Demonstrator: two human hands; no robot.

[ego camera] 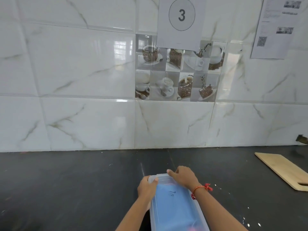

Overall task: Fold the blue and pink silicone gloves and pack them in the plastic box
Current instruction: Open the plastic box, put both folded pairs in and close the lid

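1. The countertop (66, 189) is a dark, matte, stone-like slab with faint scratches and a scatter of pale specks toward its right side.
2. Behind it rises a wall of glossy white tiles (75, 64) with grey-gold marble veining; one inset decorative tile panel (178, 72) shows a patchwork of coffee cups and beans.
3. The left hand (147, 187) grips the far left corner of the plastic box (176, 204), thumb curled over the top edge and fingers wrapped down the side.
4. The plastic box is a long, translucent rectangular container with rounded corners, lying on the countertop at bottom centre, its near end cut off by the frame edge. A clear lid (162, 178) lies over its top, with a small handwritten mark on it.
5. Through the lid shows the blue glove (171, 207), a smooth sky-blue mass filling most of the box. At the near right end a small patch of the pink glove (194, 229) shows, also inside.
6. The right hand (182, 176) bears down on the far right end of the lid, fingers bent over the far edge and thumb lying along the top. A red thread bracelet (200, 189) circles the wrist.
7. A white paper sheet (181, 22) printed with a circled 3 hangs on the wall above.
8. A second printed sheet (276, 27) hangs at upper right; its text is too blurred to read.
9. A pale wooden cutting board (283, 170), flat and rectangular, lies at the right, well apart from the box.
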